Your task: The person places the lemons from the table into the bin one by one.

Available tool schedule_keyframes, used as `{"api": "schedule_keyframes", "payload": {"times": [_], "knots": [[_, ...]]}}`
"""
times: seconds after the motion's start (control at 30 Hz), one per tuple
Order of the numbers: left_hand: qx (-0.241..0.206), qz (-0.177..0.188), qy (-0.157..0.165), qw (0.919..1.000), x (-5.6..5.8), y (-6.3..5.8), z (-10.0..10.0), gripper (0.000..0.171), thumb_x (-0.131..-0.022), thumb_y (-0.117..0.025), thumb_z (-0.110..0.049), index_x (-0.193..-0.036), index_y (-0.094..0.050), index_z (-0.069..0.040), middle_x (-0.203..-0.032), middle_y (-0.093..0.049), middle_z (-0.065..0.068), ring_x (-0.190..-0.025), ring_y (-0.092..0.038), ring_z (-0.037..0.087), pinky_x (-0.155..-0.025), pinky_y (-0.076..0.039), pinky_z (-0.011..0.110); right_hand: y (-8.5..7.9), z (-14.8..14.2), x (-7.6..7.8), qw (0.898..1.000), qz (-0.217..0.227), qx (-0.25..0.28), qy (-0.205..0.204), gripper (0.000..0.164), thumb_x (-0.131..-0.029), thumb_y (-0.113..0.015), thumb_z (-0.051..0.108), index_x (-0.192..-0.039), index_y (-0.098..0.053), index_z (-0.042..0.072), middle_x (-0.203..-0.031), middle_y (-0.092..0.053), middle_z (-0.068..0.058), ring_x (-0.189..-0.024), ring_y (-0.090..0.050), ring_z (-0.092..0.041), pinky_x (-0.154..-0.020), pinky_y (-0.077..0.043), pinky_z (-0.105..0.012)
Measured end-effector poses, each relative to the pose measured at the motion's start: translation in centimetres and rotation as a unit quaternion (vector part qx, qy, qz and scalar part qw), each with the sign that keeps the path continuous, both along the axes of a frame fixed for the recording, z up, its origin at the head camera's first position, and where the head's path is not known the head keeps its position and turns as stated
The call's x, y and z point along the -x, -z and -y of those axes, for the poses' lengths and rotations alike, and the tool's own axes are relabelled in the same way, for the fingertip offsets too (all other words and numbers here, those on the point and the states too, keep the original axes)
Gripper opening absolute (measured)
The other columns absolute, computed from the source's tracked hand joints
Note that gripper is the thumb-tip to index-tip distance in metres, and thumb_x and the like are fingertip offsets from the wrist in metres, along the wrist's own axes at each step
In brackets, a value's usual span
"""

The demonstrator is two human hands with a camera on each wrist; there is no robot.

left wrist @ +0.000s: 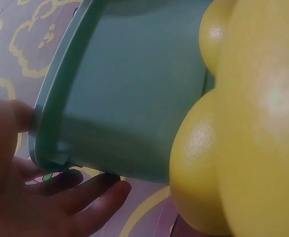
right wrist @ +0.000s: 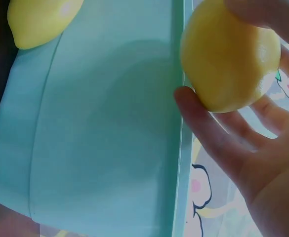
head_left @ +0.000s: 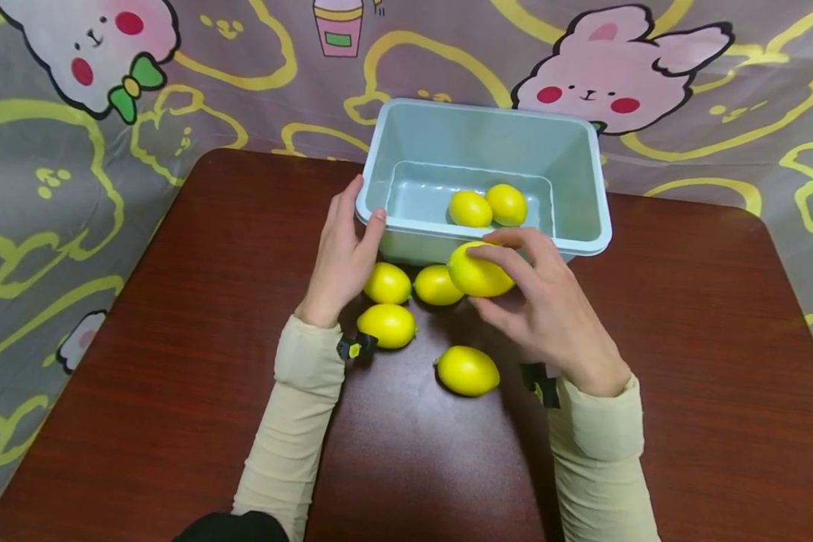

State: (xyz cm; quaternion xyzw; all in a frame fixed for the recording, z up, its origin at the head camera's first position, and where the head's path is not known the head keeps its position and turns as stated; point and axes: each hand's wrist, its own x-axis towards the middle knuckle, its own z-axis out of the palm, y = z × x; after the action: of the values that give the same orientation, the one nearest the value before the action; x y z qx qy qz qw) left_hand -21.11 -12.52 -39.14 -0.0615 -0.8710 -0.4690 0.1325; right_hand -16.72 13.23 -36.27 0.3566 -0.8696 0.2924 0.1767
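Note:
My right hand holds a lemon between thumb and fingers, raised in front of the near rim of a pale blue plastic basin. In the right wrist view the held lemon shows beside the basin's rim. At the basin's near left corner rests my left hand, its thumb at the rim and its fingers along the outside. The left wrist view shows those fingers loosely bent by the basin wall. Two lemons lie inside the basin.
Several more lemons lie on the dark brown table in front of the basin, one nearer to me. A grey and yellow cartoon-print cloth hangs behind and beside the table.

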Motion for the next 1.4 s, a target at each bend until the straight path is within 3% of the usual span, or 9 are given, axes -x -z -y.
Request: {"api": "schedule_keyframes", "payload": {"times": [0.23, 0.53, 0.83, 1.07, 1.4], "knots": [[0.002, -0.003, 0.000, 1.0000, 0.1, 0.0, -0.1, 0.061, -0.101, -0.046, -0.031, -0.152, -0.026, -0.005, -0.148, -0.037, 0.015, -0.130, -0.042, 0.025, -0.114, -0.032, 0.038, -0.3, -0.6, 0.2, 0.998, -0.043, 0.051, 0.018, 0.051, -0.073, -0.078, 0.008, -0.121, -0.062, 0.007, -0.123, -0.054, -0.018, -0.113, -0.049, -0.034, -0.087, -0.040, -0.040], [0.003, -0.001, -0.003, 1.0000, 0.0, -0.1, 0.0, 0.061, -0.101, -0.046, -0.031, -0.152, -0.026, -0.006, -0.148, -0.037, 0.015, -0.130, -0.042, 0.025, -0.114, -0.032, 0.039, -0.8, -1.6, 0.4, 0.985, -0.076, 0.115, 0.103, 0.048, -0.074, -0.077, 0.005, -0.120, -0.064, 0.006, -0.123, -0.056, -0.021, -0.117, -0.049, -0.037, -0.090, -0.039, -0.034], [0.001, 0.005, -0.004, 1.0000, 0.0, -0.1, 0.1, 0.061, -0.100, -0.047, -0.032, -0.152, -0.026, -0.007, -0.148, -0.037, 0.014, -0.130, -0.042, 0.025, -0.114, -0.032, 0.039, -0.9, -2.3, 0.8, 0.970, -0.081, 0.135, 0.188, 0.049, -0.076, -0.079, 0.005, -0.123, -0.063, 0.006, -0.131, -0.054, -0.019, -0.122, -0.048, -0.036, -0.101, -0.041, -0.036], [0.001, 0.004, -0.003, 1.0000, 0.0, -0.1, 0.1, 0.061, -0.101, -0.046, -0.032, -0.152, -0.025, -0.007, -0.148, -0.037, 0.014, -0.131, -0.042, 0.025, -0.114, -0.032, 0.039, -0.6, -2.4, 1.2, 0.961, -0.081, 0.158, 0.210, 0.045, -0.081, -0.075, 0.005, -0.123, -0.062, 0.006, -0.135, -0.054, -0.015, -0.125, -0.049, -0.033, -0.106, -0.042, -0.038], [0.001, 0.006, -0.004, 1.0000, 0.0, -0.1, 0.0, 0.061, -0.101, -0.046, -0.032, -0.152, -0.025, -0.007, -0.149, -0.036, 0.013, -0.132, -0.041, 0.024, -0.114, -0.032, 0.038, 0.1, -2.2, 1.8, 0.960, -0.062, 0.166, 0.217, 0.044, -0.083, -0.071, 0.003, -0.126, -0.060, 0.007, -0.138, -0.050, -0.016, -0.130, -0.047, -0.029, -0.110, -0.040, -0.037]]}}
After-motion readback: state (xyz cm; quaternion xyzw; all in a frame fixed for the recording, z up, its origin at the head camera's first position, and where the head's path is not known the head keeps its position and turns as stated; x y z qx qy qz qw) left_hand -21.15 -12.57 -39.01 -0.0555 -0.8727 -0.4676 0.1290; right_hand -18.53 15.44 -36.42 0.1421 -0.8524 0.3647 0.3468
